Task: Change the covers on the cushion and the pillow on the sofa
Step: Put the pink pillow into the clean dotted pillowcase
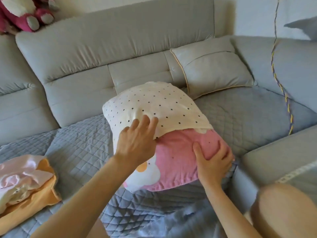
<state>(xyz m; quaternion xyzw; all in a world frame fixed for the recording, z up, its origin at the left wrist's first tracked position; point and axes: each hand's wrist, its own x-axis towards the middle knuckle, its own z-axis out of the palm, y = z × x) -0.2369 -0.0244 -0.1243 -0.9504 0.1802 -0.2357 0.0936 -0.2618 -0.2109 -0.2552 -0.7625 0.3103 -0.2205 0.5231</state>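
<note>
Cushion (180, 162), pink with a white-and-orange cartoon patch, lies mid-frame on the quilted blue seat throw (73, 148) of a grey sofa (120, 40). Long axis runs from the near edge up toward the backrest. Bare pink end points at the person; far end sits inside a white polka-dot cover (154, 102). Cover's open mouth faces the near side, its hem crossing the cushion about halfway.

Left hand (137, 141) lies on the hem, fingers spread over the dotted cloth, thumb hidden; cannot tell whether it pinches. Right hand (212, 160) grips the cushion's near right corner, thumb on top, fingers curled round the edge.

Grey pillow (211, 71) with pale piping leans on the backrest, upper right. Heap of orange and pale pink cloth (25, 182) at lower left, apart from the cushion.
</note>
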